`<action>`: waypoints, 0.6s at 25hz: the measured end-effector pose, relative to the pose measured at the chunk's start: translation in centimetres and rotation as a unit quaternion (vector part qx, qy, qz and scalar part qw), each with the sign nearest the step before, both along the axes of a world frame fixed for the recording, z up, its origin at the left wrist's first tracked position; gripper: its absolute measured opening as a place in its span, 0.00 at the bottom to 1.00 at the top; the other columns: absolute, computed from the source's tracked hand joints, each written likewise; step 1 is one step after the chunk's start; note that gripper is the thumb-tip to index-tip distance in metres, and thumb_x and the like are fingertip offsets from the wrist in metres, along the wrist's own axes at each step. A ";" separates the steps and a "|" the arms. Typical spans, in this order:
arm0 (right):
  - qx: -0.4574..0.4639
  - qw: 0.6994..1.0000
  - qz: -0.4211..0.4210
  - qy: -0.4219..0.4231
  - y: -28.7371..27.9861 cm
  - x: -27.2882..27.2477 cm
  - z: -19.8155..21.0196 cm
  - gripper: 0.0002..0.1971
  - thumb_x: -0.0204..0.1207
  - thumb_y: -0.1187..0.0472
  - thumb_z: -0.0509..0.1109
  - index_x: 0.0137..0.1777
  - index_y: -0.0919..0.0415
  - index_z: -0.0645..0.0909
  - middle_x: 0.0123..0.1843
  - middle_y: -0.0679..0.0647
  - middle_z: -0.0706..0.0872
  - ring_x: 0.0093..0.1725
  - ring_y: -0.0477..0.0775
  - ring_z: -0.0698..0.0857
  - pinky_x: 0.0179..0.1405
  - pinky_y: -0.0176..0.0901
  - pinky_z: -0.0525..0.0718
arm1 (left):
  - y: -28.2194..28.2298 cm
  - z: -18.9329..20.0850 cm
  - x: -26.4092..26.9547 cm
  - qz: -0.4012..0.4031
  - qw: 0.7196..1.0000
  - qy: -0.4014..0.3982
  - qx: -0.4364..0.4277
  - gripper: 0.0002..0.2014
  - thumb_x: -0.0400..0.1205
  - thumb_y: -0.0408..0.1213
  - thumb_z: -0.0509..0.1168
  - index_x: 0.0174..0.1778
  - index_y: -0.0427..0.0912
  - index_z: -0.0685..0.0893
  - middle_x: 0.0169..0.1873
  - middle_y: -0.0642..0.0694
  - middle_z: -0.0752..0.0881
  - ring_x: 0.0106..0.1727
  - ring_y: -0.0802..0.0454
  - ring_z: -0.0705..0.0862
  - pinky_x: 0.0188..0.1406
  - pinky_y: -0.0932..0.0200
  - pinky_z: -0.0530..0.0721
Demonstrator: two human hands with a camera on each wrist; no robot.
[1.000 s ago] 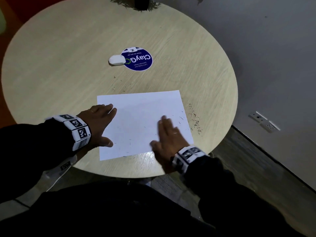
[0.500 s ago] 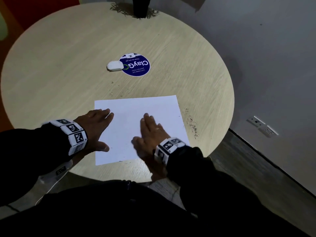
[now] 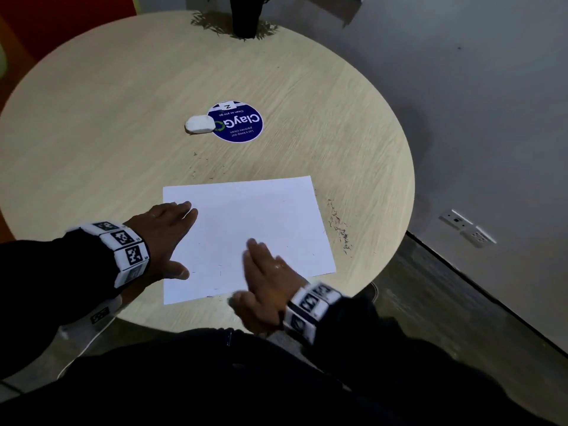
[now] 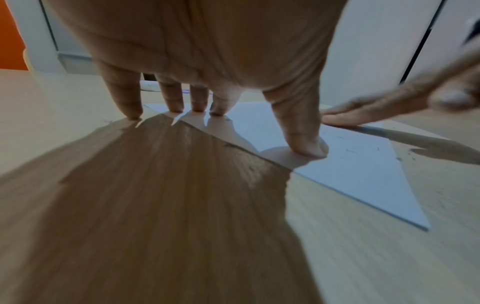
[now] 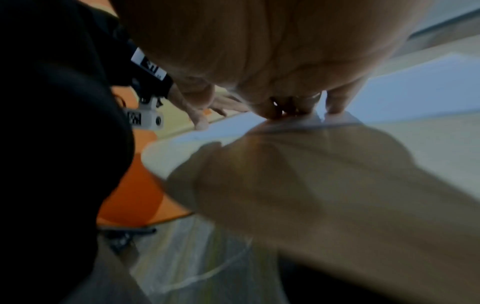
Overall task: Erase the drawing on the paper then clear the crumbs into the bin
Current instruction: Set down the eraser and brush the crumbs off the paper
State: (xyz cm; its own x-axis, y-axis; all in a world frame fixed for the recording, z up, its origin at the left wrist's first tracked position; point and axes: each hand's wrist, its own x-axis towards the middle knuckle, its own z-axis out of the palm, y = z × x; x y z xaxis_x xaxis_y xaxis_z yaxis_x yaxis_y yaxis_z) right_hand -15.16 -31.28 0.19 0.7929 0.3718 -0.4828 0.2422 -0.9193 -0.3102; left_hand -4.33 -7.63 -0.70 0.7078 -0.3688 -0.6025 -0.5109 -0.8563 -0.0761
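A white sheet of paper (image 3: 255,222) lies on the round wooden table (image 3: 92,118), with only a few dark specks on it. My left hand (image 3: 169,238) lies flat on the paper's left edge, thumb (image 4: 309,144) pressing the sheet. My right hand (image 3: 261,272) rests flat with straight fingers on the paper near its front edge, blurred. Eraser crumbs (image 3: 339,229) are scattered on the table just right of the paper, with a few more crumbs (image 3: 196,167) beyond its far edge. The white eraser (image 3: 199,123) sits farther back. In the right wrist view a clear plastic liner (image 5: 197,257) shows below the table edge.
A round blue sticker (image 3: 236,121) is on the table beside the eraser. A black pot (image 3: 246,13) stands at the far edge. Wall sockets (image 3: 467,226) are low on the grey wall at right. An orange seat (image 5: 135,195) is beside the table.
My right hand has slid from the paper's right side leftward and toward its front edge. The left hand has stayed on the left edge.
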 end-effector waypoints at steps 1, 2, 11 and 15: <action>-0.013 1.000 -0.011 0.007 -1.9 -1.3 0.2 0.42 0.80 0.39 0.52 0.84 0.63 0.40 0.85 0.56 0.33 0.84 0.55 0.38 0.83 0.55 0.43 | 0.1 0.0 -0.1 0.001 1.000 0.000 -0.004 0.60 0.71 0.71 0.64 0.83 0.46 0.31 0.83 0.49 0.32 0.84 0.46 0.37 0.81 0.51 0.53; -0.037 0.999 -0.037 0.009 -4.2 -1.8 0.1 0.42 0.81 0.40 0.54 0.84 0.62 0.39 0.84 0.56 0.32 0.84 0.55 0.37 0.83 0.56 0.44 | 0.1 0.0 -0.1 0.004 1.000 -0.001 -0.008 0.60 0.71 0.70 0.65 0.83 0.46 0.31 0.83 0.49 0.32 0.84 0.47 0.37 0.81 0.51 0.53; 0.010 1.000 0.001 0.015 -1.9 -1.8 1.4 0.41 0.80 0.37 0.48 0.84 0.62 0.42 0.85 0.57 0.36 0.84 0.54 0.39 0.82 0.53 0.44 | 0.1 -0.2 -0.3 -0.002 1.000 -0.014 -0.011 0.60 0.71 0.70 0.64 0.83 0.45 0.32 0.83 0.47 0.34 0.84 0.45 0.38 0.81 0.51 0.51; -0.026 0.999 -0.032 0.006 -3.1 -1.2 0.1 0.39 0.82 0.41 0.52 0.84 0.62 0.40 0.84 0.57 0.32 0.84 0.54 0.36 0.82 0.54 0.43 | -0.1 0.1 -0.3 0.004 1.000 -0.009 -0.007 0.59 0.71 0.70 0.64 0.83 0.45 0.33 0.83 0.48 0.33 0.84 0.46 0.37 0.81 0.52 0.50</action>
State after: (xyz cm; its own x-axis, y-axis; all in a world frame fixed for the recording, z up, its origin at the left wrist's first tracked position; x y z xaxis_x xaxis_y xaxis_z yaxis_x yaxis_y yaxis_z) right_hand -16.39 -34.41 0.30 0.8080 0.2951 -0.5099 0.1793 -0.9476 -0.2643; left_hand -4.63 -7.71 -0.57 0.7219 -0.3716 -0.5838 -0.5027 -0.8613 -0.0733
